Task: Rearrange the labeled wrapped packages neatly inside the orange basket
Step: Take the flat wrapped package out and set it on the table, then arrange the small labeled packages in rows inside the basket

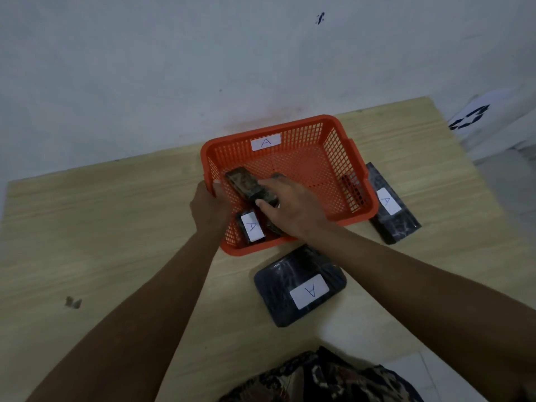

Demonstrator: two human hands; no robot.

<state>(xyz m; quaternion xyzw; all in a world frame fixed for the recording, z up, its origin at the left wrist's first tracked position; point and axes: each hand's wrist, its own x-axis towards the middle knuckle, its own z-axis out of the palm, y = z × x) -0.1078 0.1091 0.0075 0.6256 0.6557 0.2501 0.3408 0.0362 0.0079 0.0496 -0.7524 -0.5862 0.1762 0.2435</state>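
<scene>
Packages wrapped in dark film sit partly in and partly around the orange basket [333, 166], which stands at the far edge of the desk [116, 227] against the wall. The left hand [207, 207] grips the basket's left rim. The right hand [285, 210] reaches inside, its fingers closed around a long unlabeled-side package [243, 182] lying at a tilt. A small labeled package [251, 227] lies in the basket's near left corner. One labeled package [388, 204] rests on the desk just right of the basket, another [301, 285] just in front.
</scene>
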